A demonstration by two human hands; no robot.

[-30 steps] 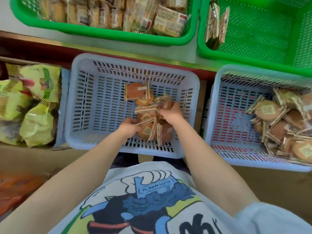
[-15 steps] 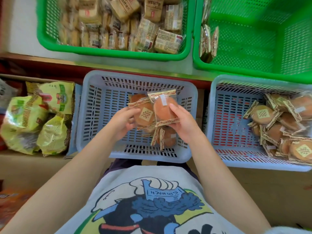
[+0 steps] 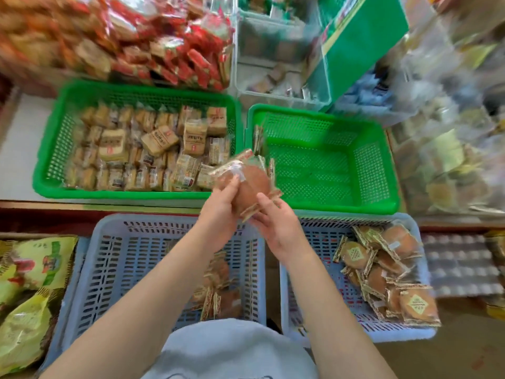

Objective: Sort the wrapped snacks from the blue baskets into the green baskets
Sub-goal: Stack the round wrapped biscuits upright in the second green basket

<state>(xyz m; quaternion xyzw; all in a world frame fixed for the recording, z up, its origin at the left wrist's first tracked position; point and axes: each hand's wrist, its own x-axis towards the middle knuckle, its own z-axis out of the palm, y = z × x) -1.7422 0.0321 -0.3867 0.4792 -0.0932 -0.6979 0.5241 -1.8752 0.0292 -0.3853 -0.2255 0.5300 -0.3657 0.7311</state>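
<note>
Baskets [image 3: 322, 206] amid stacked snack packets [image 3: 164, 45]

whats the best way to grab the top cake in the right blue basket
Come from above and pinch the crimped wrapper edge of the top cake in the right blue basket. It lies flat on the pile; that flat seam sticks out clear of its neighbours.

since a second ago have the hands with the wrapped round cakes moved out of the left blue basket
Yes. Both hands, left and right, lifted the wrapped round cakes forward, past the left blue plastic basket rim toward the emptier right green basket.
</note>
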